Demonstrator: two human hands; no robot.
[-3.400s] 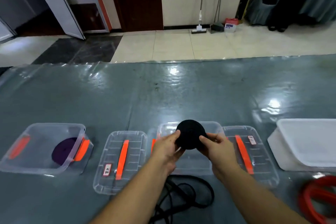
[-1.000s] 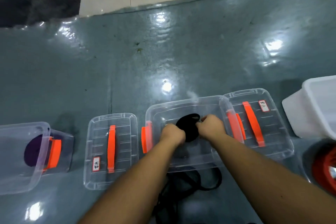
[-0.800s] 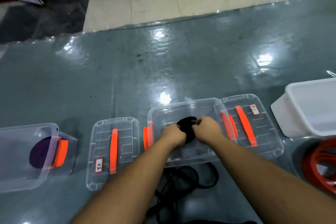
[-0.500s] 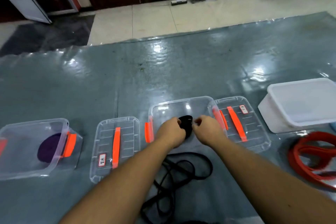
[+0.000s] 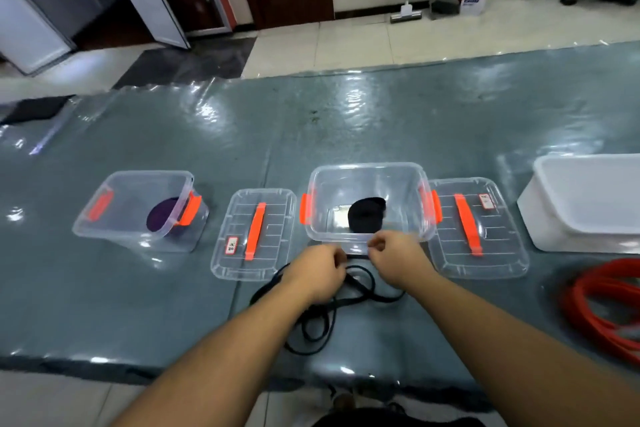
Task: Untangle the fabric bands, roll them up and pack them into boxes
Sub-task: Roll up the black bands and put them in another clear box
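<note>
Tiled room with a dark wooden door and a mop leaning on the far wall; work surface is a long grey table under glossy clear plastic sheeting (image 5: 398, 121). Rolled black fabric band (image 5: 366, 215) sits on the floor of the middle clear plastic box with orange latches (image 5: 367, 170), so that roll reads as packed. Its clear lid with an orange handle (image 5: 476, 229) lies flat just right of the box, not yet fitted. Left clear box (image 5: 114, 215) holds a rolled purple band (image 5: 161, 217), with another clear orange-handled lid (image 5: 254, 232) lying between the two boxes. Step in hand, my read: starting on the tangled loose black band (image 5: 349, 291), which lies in loops on the table just in front of the middle box. Left hand (image 5: 320, 276) is knuckles-up with fingers curled over the tangle, appears to grip a strand; right hand (image 5: 394, 256) has fingers curled too, near a strand at the box's front wall, but blur means I can't tell whether it actually pinches it. Both forearms reach straight forward, hands close together, just short of the box. Next move needs a free end found and the loops pulled apart before rolling. Loose red band coil (image 5: 602, 302) waits at the right, beside a white opaque plastic tub (image 5: 588, 198).
</note>
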